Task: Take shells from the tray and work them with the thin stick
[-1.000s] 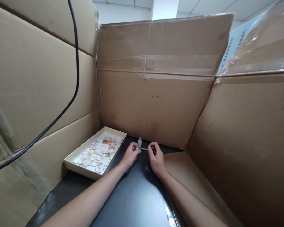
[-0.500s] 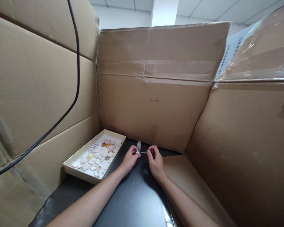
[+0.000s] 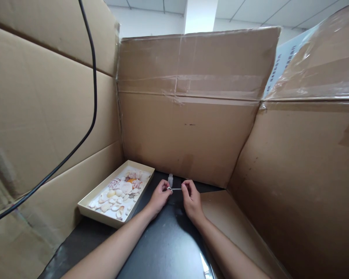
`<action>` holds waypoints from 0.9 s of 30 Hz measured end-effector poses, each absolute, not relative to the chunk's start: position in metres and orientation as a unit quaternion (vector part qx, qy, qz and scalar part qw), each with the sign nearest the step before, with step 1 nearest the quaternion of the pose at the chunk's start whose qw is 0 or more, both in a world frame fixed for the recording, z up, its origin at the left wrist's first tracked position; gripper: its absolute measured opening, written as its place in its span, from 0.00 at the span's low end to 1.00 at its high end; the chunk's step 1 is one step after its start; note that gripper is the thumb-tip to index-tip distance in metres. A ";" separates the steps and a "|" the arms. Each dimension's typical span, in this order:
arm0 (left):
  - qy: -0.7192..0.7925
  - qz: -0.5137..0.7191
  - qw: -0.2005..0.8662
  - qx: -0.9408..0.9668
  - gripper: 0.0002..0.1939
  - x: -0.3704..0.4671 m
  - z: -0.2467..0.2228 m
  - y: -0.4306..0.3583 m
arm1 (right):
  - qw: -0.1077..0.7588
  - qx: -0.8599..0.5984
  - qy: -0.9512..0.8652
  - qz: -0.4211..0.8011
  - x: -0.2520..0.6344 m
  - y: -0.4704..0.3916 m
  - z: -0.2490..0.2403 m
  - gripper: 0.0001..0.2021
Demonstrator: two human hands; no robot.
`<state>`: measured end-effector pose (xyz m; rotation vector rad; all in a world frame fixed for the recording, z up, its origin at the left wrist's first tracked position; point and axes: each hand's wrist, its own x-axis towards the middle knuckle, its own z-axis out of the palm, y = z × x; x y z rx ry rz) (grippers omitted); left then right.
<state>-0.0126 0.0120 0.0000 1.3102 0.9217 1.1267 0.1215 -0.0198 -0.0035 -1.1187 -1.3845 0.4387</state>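
A small white piece (image 3: 170, 188) is pinched in the fingers of the left hand (image 3: 159, 197), and at its 3 o'clock the right hand (image 3: 192, 197) has its fingers squeezed on the end of a thin pale stick (image 3: 177, 189). A little see-through bottle (image 3: 170, 180) stands at 12 o'clock on the black surface (image 3: 163, 248); at 9 o'clock sits a tray (image 3: 104, 217) with many shells (image 3: 119, 192).

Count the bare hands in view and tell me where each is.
2. The left hand holds a small whitish piece, right of the cream rectangular tray; the right hand, farther right, holds a thin pale stick.
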 end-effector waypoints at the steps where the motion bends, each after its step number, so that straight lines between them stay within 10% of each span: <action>1: 0.391 0.479 0.556 0.556 0.08 -0.013 0.000 0.012 | 0.608 -0.485 -0.599 0.190 0.121 -0.019 -0.004 0.10; 27: 0.400 0.489 0.491 0.600 0.08 -0.012 -0.005 0.014 | 0.615 -0.490 -0.599 0.151 0.123 -0.018 -0.004 0.11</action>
